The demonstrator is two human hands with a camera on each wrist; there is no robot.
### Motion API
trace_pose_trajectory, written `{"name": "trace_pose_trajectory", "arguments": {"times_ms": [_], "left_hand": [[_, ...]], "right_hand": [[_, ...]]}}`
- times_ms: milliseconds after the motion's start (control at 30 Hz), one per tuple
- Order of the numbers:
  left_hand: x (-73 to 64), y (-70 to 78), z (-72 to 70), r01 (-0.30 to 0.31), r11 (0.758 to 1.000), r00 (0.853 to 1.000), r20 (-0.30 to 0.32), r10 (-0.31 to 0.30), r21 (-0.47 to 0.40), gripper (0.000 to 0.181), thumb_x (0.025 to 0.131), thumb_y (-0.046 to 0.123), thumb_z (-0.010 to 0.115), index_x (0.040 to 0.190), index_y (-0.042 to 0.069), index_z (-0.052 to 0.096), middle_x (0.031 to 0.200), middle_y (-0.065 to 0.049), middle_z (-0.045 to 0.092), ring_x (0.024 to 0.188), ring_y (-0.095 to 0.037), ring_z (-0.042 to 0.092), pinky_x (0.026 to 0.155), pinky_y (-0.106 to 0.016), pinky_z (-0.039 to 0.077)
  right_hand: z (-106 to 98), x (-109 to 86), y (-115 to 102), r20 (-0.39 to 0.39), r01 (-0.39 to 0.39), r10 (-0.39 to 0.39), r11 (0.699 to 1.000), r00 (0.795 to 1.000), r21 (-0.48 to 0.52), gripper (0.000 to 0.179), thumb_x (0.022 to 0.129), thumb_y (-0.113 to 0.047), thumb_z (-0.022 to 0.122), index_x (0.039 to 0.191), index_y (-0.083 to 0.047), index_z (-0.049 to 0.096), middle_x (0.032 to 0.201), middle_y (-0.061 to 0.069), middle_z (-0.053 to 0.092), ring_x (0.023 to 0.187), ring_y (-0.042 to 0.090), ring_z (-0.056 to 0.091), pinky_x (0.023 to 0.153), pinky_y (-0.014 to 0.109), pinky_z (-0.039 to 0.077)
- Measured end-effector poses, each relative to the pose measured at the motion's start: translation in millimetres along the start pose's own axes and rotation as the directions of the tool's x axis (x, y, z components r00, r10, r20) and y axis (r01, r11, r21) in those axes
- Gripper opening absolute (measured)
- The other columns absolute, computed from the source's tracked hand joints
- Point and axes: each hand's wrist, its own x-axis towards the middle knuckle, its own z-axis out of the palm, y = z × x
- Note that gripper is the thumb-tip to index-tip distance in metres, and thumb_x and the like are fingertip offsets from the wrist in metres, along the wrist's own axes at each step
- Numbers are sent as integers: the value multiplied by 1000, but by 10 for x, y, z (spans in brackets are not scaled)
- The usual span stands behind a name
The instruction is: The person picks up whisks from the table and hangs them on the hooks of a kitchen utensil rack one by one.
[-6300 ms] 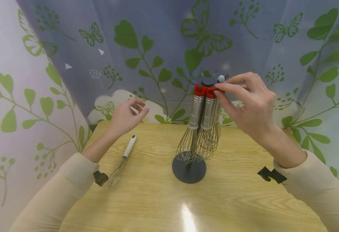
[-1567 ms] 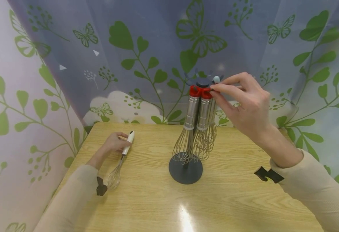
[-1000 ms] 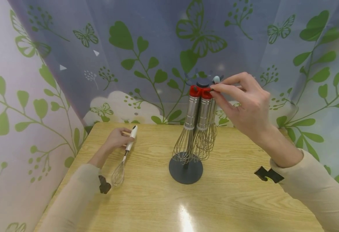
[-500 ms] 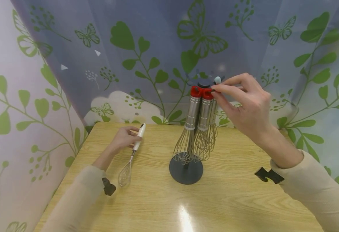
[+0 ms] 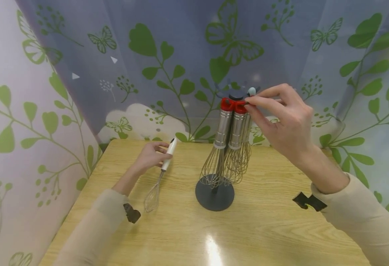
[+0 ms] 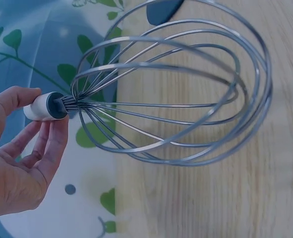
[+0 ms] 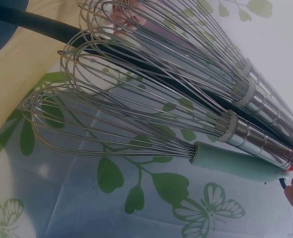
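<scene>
My left hand (image 5: 152, 157) holds a white-handled whisk (image 5: 169, 155) by its handle, thumb on one side and fingers on the other. The whisk's wire loops (image 6: 171, 104) point down toward me in the head view. At centre, a dark whisk stand (image 5: 214, 197) carries several hanging whisks. Those in front have ribbed metal handles (image 5: 223, 127) with red ends. Behind them hangs a whisk with a pale green handle (image 7: 236, 161). My right hand (image 5: 286, 118) pinches one of the stand's dark hooks near the top, beside the red ends; the fingertips partly hide it.
The stand's round base rests on a light wooden table (image 5: 264, 221) near its middle. A patterned curtain (image 5: 181, 44) with green leaves and butterflies hangs close behind the table. A similar light cloth (image 5: 24, 129) runs along the left side.
My left hand came down to the white-handled whisk, took its handle, and has moved it right toward the stand. My right hand keeps its place at the stand's top.
</scene>
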Motion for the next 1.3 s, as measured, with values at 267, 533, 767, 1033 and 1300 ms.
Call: {"name": "trace_pose_trajectory", "arguments": {"times_ms": [267, 533, 767, 1033, 1300], "left_hand": [[-5, 117, 75, -46, 999, 999, 15, 47, -28, 53, 95, 15, 78, 144, 5, 60, 131, -26, 64, 97, -29, 73, 77, -41, 68], [-29, 246, 164, -116, 992, 992, 40, 118, -39, 54, 94, 16, 79, 144, 8, 60, 131, -23, 66, 93, -22, 72, 76, -39, 67], [-75, 353, 245, -185, 981, 981, 52, 188, -65, 52, 94, 12, 78, 143, 7, 61, 126, -20, 67, 85, -17, 70, 73, -38, 67], [-143, 488, 302, -244, 966, 966, 62, 250, -90, 52, 95, 11, 77, 144, 6, 60, 124, -18, 66, 84, -14, 69, 72, -33, 66], [-189, 633, 338, -286, 955, 954, 67, 292, -80, 51, 95, 12, 78, 144, 10, 61, 124, -15, 66, 91, -16, 69, 74, -36, 65]], "right_hand": [[3, -3, 13, -3, 0, 0, 1000, 1000, 4, 9, 89, -7, 83, 98, -5, 84, 92, 21, 69, 76, 37, 62, 64, 29, 37], [6, 0, 12, 0, 8, -8, 1000, 1000, -1, 10, 89, -7, 83, 98, -5, 83, 92, 22, 69, 76, 37, 62, 64, 30, 37], [-3, 9, 9, 9, 9, -9, 1000, 1000, -3, 11, 88, -6, 84, 98, -5, 83, 93, 22, 69, 76, 37, 62, 64, 30, 38], [-10, 11, 12, 14, 9, -9, 1000, 1000, -9, 12, 86, -4, 84, 99, -5, 83, 93, 22, 69, 77, 37, 63, 64, 31, 39], [-15, 5, 14, 13, 5, -5, 1000, 1000, -14, 9, 90, -10, 83, 98, -5, 83, 93, 22, 69, 77, 37, 64, 64, 31, 39]]}}
